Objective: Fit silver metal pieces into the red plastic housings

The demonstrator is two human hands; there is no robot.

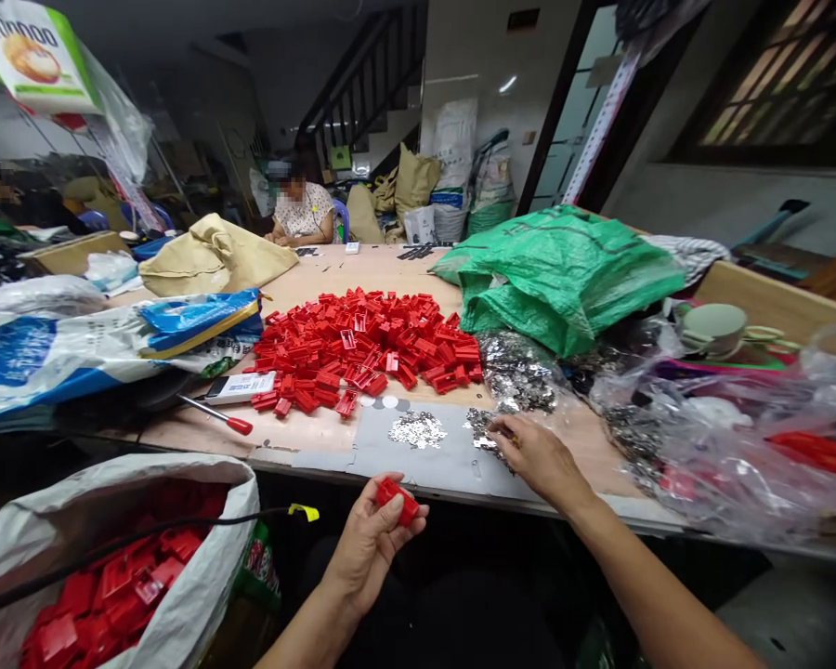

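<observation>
My left hand (372,539) is below the table's front edge, closed around a small red plastic part (398,498). My right hand (535,455) reaches over the table edge, its fingers pinched together at a scatter of small silver metal pieces (479,426); what they grip is too small to see. A second little heap of silver pieces (418,429) lies on a grey mat (383,451) between the hands. Behind it spreads a big pile of red plastic parts (362,353).
A white sack of red parts (104,576) stands at lower left. A red-handled screwdriver (215,415), blue-white bags (76,344), a green bag (564,274) and clear bags (724,437) crowd the table. Another person (299,212) sits at the far end.
</observation>
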